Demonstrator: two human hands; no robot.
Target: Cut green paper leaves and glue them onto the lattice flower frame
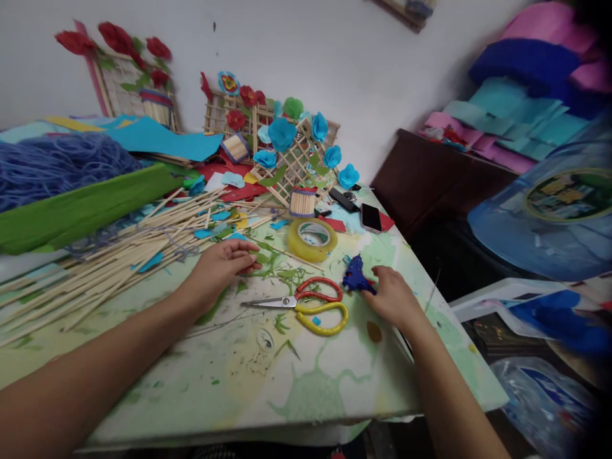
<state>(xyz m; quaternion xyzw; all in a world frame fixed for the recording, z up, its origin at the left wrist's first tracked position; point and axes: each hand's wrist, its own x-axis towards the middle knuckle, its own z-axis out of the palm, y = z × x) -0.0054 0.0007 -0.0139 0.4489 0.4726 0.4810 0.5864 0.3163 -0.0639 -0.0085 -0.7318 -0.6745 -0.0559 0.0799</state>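
Observation:
My left hand (pixel 228 260) hovers over green scraps, with thumb and fingers pinched on a small green paper leaf (pixel 261 257). On the right, my right hand (pixel 396 296) has its thumb and fingers around the handle end of a blue hot glue gun (pixel 356 274), which is low at the tabletop. Between the hands lie scissors (pixel 306 305) with one red and one yellow handle loop, blades pointing left. Just behind them is a roll of clear yellowish tape (pixel 312 240). Green paper clippings (pixel 282 271) are scattered around the scissors.
Thin wooden sticks (pixel 119 261) spread across the left, beside green crepe paper (pixel 86 207) and purple yarn (pixel 62 162). A stick lattice (pixel 299 159) with blue paper flowers leans at the back. A phone (pixel 371 218) lies near the right edge; a water jug (pixel 545 210) stands beyond.

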